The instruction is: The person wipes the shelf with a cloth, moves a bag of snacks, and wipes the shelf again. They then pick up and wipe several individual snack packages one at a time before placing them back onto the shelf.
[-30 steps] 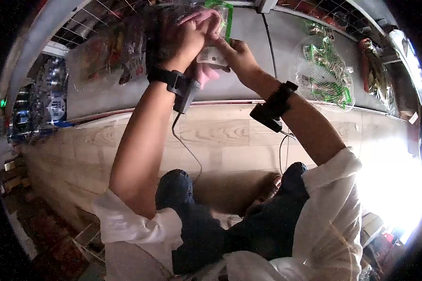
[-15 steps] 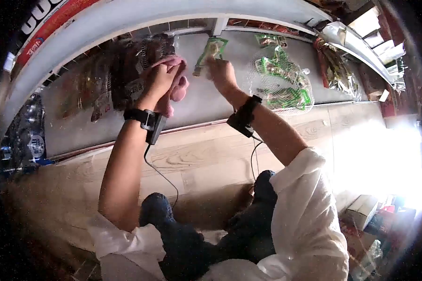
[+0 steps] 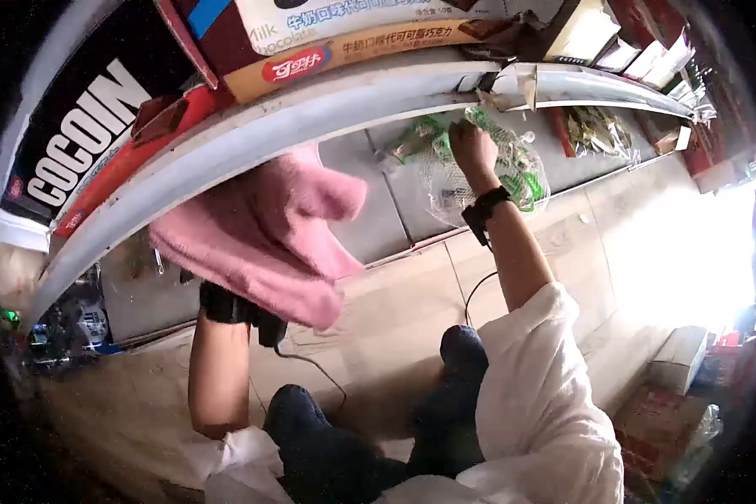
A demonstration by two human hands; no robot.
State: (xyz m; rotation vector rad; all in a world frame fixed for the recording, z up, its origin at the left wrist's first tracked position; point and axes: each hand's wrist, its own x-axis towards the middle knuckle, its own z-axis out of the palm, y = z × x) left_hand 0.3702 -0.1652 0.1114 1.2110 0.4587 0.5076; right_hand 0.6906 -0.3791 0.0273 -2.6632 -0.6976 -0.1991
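Note:
A pink cloth (image 3: 269, 227) hangs spread over my left hand and hides its fingers; only the wrist strap and forearm show below it. My right hand (image 3: 474, 151) is closed, palm down, at the top of a white mesh bag (image 3: 445, 189) with green packets (image 3: 525, 186). Green packaging shows right at its fingertips. The bag lies on the grey shelf surface (image 3: 353, 160).
A curved pale shelf edge (image 3: 311, 116) crosses above both hands. Over it stand a dark COCOIN box (image 3: 84, 139) and a chocolate carton (image 3: 378, 42). Clear-wrapped packets (image 3: 596, 134) lie at the right, boxes (image 3: 680, 357) on the floor at lower right.
The pink cloth has opened out from a bunch and now covers my left hand. My right hand has moved right to the mesh bag, and the view has shifted so the upper boxes show more.

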